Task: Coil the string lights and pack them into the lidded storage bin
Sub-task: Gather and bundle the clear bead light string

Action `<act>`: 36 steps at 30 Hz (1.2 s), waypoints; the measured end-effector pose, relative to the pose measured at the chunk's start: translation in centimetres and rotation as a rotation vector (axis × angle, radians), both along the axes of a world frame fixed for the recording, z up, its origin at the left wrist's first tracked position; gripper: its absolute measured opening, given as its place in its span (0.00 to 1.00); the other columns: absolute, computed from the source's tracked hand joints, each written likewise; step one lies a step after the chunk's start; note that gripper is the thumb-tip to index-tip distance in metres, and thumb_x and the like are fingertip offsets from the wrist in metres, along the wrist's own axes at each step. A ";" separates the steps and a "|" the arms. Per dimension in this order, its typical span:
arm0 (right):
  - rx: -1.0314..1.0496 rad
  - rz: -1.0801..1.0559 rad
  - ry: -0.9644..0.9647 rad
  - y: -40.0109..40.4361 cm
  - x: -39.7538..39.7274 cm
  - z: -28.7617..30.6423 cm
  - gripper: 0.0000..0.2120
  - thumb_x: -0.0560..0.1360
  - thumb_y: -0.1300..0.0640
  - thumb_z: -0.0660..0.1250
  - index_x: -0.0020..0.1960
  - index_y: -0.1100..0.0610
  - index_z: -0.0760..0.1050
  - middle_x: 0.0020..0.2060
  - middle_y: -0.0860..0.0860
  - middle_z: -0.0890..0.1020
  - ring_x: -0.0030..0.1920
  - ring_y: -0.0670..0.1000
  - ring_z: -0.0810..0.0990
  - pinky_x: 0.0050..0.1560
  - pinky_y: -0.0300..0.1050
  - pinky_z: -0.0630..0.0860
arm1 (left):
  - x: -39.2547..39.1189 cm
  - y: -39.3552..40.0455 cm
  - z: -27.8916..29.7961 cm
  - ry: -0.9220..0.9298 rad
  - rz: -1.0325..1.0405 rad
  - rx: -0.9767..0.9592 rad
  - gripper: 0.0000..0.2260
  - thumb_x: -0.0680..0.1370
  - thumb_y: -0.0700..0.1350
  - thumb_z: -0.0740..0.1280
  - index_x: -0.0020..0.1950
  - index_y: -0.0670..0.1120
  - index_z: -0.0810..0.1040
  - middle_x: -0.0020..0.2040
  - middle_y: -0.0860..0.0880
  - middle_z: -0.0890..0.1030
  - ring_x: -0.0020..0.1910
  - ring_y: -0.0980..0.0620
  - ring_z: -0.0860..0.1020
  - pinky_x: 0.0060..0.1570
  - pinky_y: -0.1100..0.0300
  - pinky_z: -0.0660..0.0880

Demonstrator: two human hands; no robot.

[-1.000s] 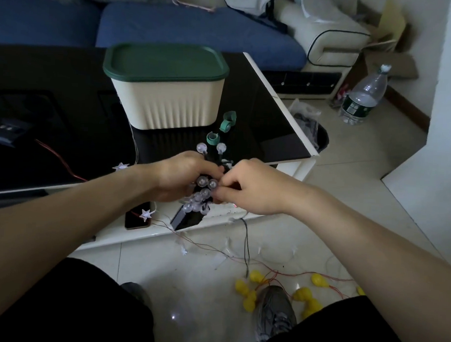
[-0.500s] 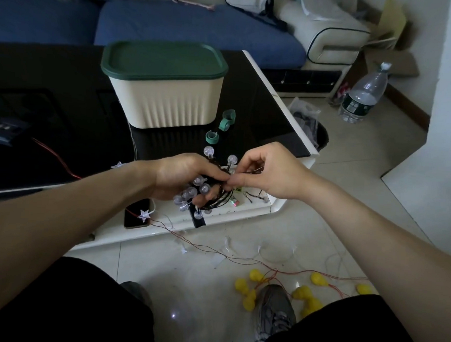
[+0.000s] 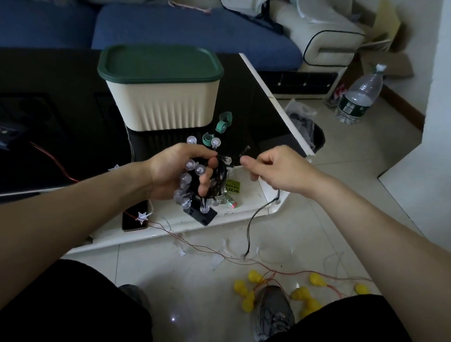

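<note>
My left hand [image 3: 172, 173] grips a coiled bundle of string lights [image 3: 193, 174], black wire with clear globe bulbs, just above the table's near edge. A black battery box [image 3: 202, 214] hangs below the bundle. To its right, my right hand [image 3: 276, 170] pinches the loose black wire [image 3: 252, 221], which trails from that hand down to the floor. The cream storage bin [image 3: 165, 108] stands behind on the black table with its green lid [image 3: 159, 62] on.
Green strap ties [image 3: 223, 122] lie in front of the bin. A phone [image 3: 134, 216] and star lights [image 3: 142, 216] on red wire sit at the table's white edge [image 3: 243, 213]. Yellow lights [image 3: 247, 294], a shoe [image 3: 272, 312], a waste bin [image 3: 316, 134] and a bottle [image 3: 356, 99] are on the floor.
My right hand has pulled away to the right from the left hand, drawing the black wire out. The bundle has turned in my left hand, with the battery box now hanging below.
</note>
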State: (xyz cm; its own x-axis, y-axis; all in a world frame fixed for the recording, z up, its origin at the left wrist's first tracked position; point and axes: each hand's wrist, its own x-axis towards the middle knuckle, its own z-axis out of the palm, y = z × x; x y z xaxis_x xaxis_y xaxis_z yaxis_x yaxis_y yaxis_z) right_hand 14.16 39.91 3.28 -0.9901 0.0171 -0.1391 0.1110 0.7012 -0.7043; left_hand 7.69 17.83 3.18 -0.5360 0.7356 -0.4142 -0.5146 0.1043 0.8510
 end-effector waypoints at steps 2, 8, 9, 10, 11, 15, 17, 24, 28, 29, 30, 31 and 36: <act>-0.027 0.017 -0.159 0.7 0.2 -0.5 0.26 0.80 0.39 0.62 0.36 0.60 0.77 0.25 0.52 0.77 0.29 0.50 0.76 0.38 0.38 0.74 | -0.2 -0.1 0.0 -0.025 0.078 0.034 0.12 0.80 0.45 0.58 0.38 0.44 0.70 0.24 0.47 0.70 0.21 0.51 0.67 0.24 0.62 0.67; -0.068 0.043 -0.289 0.9 0.5 -2.3 0.18 0.85 0.50 0.58 0.47 0.61 0.79 0.24 0.45 0.75 0.27 0.47 0.73 0.41 0.48 0.76 | -0.7 -0.1 -0.9 0.025 0.303 -0.049 0.12 0.81 0.47 0.60 0.39 0.46 0.73 0.29 0.50 0.71 0.23 0.53 0.68 0.36 0.60 0.50; -0.026 0.070 -0.285 0.3 0.5 -2.3 0.18 0.85 0.50 0.58 0.48 0.61 0.80 0.25 0.45 0.75 0.26 0.46 0.72 0.37 0.45 0.74 | -0.7 0.0 -0.8 0.024 0.322 -0.069 0.12 0.81 0.48 0.61 0.39 0.47 0.74 0.29 0.51 0.72 0.24 0.53 0.69 0.39 0.59 0.48; 0.019 0.102 -0.278 -0.3 0.6 -2.1 0.17 0.85 0.50 0.59 0.49 0.59 0.81 0.26 0.45 0.75 0.25 0.45 0.70 0.34 0.41 0.71 | -0.7 0.0 -0.8 0.024 0.325 -0.084 0.13 0.81 0.49 0.62 0.37 0.48 0.74 0.30 0.52 0.73 0.25 0.54 0.71 0.37 0.61 0.49; 0.063 0.133 -0.270 -0.9 0.6 -1.9 0.16 0.84 0.50 0.59 0.48 0.57 0.82 0.27 0.45 0.76 0.23 0.43 0.69 0.30 0.37 0.68 | -0.6 0.1 -0.8 0.036 0.314 -0.093 0.14 0.80 0.49 0.63 0.35 0.48 0.75 0.30 0.52 0.74 0.27 0.55 0.72 0.31 0.65 0.53; 0.172 0.259 -0.260 -3.1 0.8 -1.0 0.14 0.83 0.49 0.62 0.45 0.53 0.83 0.30 0.49 0.77 0.24 0.42 0.69 0.29 0.37 0.66 | -0.2 0.7 -0.9 0.023 0.303 -0.017 0.09 0.80 0.42 0.65 0.45 0.40 0.83 0.42 0.46 0.84 0.40 0.54 0.80 0.39 0.64 0.77; 0.231 0.319 -0.201 -4.1 0.9 -0.8 0.16 0.81 0.49 0.65 0.40 0.57 0.80 0.29 0.50 0.74 0.27 0.46 0.69 0.32 0.42 0.67 | 0.2 0.9 -0.8 -0.012 0.320 0.017 0.11 0.79 0.39 0.65 0.56 0.34 0.79 0.47 0.43 0.85 0.42 0.52 0.84 0.40 0.64 0.80; 0.257 0.329 -0.194 -5.1 1.4 0.3 0.18 0.83 0.52 0.63 0.39 0.60 0.80 0.32 0.47 0.80 0.34 0.47 0.79 0.42 0.45 0.77 | 1.5 1.6 -0.3 0.126 0.127 -0.056 0.08 0.80 0.38 0.65 0.46 0.34 0.79 0.27 0.49 0.80 0.26 0.57 0.79 0.26 0.68 0.73; 0.116 0.222 -0.098 -5.1 1.9 1.0 0.12 0.78 0.53 0.71 0.37 0.55 0.82 0.32 0.49 0.85 0.30 0.43 0.84 0.33 0.35 0.78 | 1.4 1.4 -0.8 0.236 0.072 -0.120 0.12 0.75 0.38 0.70 0.32 0.39 0.82 0.31 0.43 0.81 0.34 0.50 0.81 0.41 0.60 0.78; 0.111 0.192 -0.039 -5.1 1.8 1.1 0.12 0.76 0.51 0.74 0.36 0.55 0.83 0.31 0.48 0.85 0.30 0.44 0.84 0.32 0.35 0.78 | 1.4 1.4 -1.0 0.249 0.049 -0.148 0.13 0.75 0.37 0.70 0.29 0.39 0.81 0.31 0.42 0.81 0.33 0.50 0.81 0.41 0.60 0.78; 0.116 0.166 0.013 -5.0 1.7 1.1 0.12 0.73 0.49 0.76 0.35 0.55 0.84 0.29 0.48 0.84 0.29 0.44 0.83 0.31 0.37 0.79 | 1.7 1.5 -0.9 0.238 0.016 -0.160 0.14 0.76 0.37 0.69 0.30 0.39 0.82 0.31 0.41 0.81 0.33 0.49 0.81 0.40 0.59 0.78; 0.131 0.142 0.053 -4.9 1.5 1.1 0.13 0.70 0.47 0.79 0.33 0.54 0.83 0.28 0.48 0.84 0.28 0.44 0.83 0.32 0.41 0.80 | 1.9 1.5 -0.8 0.206 -0.025 -0.153 0.14 0.77 0.37 0.67 0.32 0.38 0.82 0.33 0.40 0.82 0.34 0.48 0.82 0.40 0.59 0.78; 0.024 0.085 -0.006 -4.1 0.9 0.7 0.19 0.63 0.40 0.81 0.35 0.55 0.80 0.29 0.48 0.84 0.30 0.44 0.78 0.38 0.48 0.78 | 2.7 1.6 0.6 0.121 -0.119 -0.174 0.15 0.83 0.40 0.57 0.48 0.29 0.77 0.26 0.42 0.79 0.19 0.54 0.74 0.19 0.68 0.69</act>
State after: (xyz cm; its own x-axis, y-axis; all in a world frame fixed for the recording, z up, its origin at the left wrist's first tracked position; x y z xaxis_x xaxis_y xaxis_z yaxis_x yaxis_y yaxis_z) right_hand 15.09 35.84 3.95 -0.9873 -0.0639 -0.1458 0.0545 0.7247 -0.6869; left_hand 10.36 19.39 3.83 -0.5031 0.7200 -0.4780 -0.3851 0.3083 0.8698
